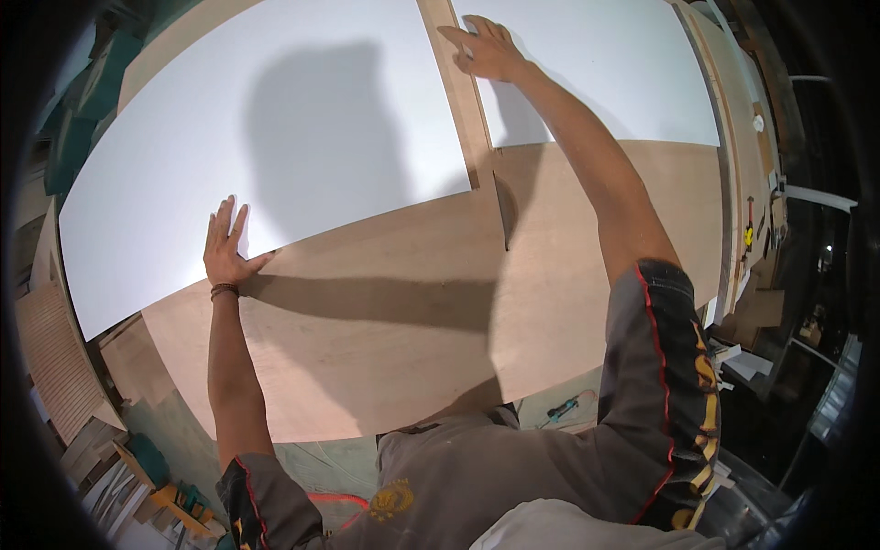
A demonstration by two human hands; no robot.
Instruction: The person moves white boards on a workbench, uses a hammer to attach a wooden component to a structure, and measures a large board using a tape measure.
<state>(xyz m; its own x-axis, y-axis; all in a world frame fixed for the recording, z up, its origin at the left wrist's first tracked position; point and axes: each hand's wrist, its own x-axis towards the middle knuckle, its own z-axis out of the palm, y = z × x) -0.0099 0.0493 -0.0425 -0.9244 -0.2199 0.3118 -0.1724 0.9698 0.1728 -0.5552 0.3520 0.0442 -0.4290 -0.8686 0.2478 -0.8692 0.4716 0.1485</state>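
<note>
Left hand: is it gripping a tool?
No. The left hand lies flat and open, fingers spread on the large white sheet near its lower edge, with nothing held in it.

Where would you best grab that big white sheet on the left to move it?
Probably by the large white sheet's near edge beside the left hand, where it overlaps the plywood board. It lies flat, so fingers must hook under an edge.

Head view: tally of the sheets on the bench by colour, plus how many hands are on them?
White sheets: 2, large left one, right one
Brown plywood sheet: 1
Hands flat on the white sheets: 2, left hand, right hand
Total: 5
</note>
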